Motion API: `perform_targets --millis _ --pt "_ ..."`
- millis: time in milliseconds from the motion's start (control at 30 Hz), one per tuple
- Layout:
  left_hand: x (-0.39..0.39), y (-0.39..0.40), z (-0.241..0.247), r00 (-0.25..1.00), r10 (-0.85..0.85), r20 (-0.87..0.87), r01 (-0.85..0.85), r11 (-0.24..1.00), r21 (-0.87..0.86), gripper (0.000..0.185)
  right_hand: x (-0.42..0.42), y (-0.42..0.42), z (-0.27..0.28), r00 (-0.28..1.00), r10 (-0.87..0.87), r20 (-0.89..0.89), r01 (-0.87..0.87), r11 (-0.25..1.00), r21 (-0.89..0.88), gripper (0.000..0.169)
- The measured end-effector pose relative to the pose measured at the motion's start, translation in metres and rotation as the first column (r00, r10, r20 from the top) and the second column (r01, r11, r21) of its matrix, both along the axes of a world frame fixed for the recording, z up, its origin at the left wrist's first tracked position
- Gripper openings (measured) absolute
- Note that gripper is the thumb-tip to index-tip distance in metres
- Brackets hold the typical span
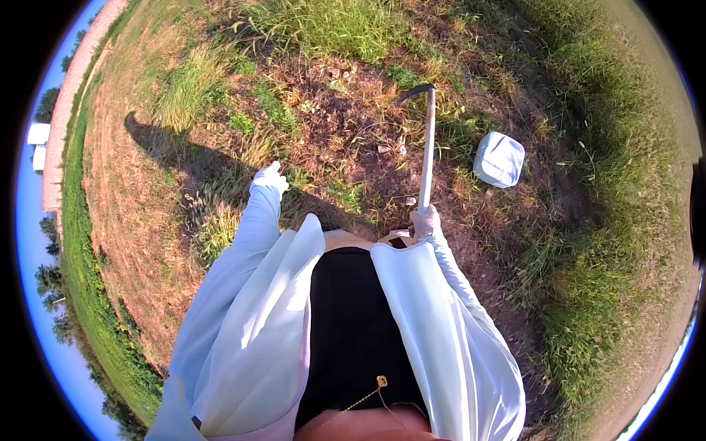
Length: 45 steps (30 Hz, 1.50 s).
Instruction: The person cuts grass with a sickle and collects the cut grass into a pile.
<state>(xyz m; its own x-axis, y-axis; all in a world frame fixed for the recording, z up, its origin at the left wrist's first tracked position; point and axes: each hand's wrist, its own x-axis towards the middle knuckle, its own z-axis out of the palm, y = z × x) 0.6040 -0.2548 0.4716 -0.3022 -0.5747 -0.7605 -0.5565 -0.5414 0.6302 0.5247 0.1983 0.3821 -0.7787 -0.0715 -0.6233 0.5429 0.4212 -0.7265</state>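
Note:
My right hand (425,222) is wrapped around the lower end of a long pale handle. The handle belongs to a sickle (427,149), held out in front of me. Its dark, curved blade (415,92) bends left at the far end, over dry weeds. On the other side, my left hand (268,179) reaches out in what looks like a white glove. No object shows in it; glare makes its fingers hard to read. Below that hand are low green weeds and dry grass. A white plastic container (499,159) sits on the ground to the right of the sickle.
Tall green grass (336,25) grows ahead, and a thick grassy strip (595,264) runs along the right. My shadow (182,151) falls to the left across dry, brownish ground (127,220). A pinkish wall (71,105) and trees stand at the far left.

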Motion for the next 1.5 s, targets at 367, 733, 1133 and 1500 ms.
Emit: perform_targets --millis 367,733,1133,1500 --pt "-0.099 0.134 -0.057 0.985 0.142 0.095 -0.153 0.981 0.120 0.061 -0.133 0.237 0.017 0.696 -0.629 0.347 0.698 0.706 -0.118 0.013" --pt "-0.218 0.245 -0.181 0.941 -0.176 0.289 0.157 0.984 0.088 0.050 -0.284 0.299 0.001 0.723 -0.542 0.429 0.622 0.781 -0.062 0.012" --pt "-0.458 0.512 -0.241 0.274 -0.860 0.430 0.925 0.359 0.128 0.050 -0.442 0.359 0.038 0.819 -0.396 0.416 0.405 0.912 0.070 0.020" --pt "-0.540 0.557 -0.402 0.505 -0.709 0.492 0.751 0.642 0.153 0.050 -0.583 0.398 -0.054 0.801 0.027 0.599 -0.155 0.974 0.164 0.023"
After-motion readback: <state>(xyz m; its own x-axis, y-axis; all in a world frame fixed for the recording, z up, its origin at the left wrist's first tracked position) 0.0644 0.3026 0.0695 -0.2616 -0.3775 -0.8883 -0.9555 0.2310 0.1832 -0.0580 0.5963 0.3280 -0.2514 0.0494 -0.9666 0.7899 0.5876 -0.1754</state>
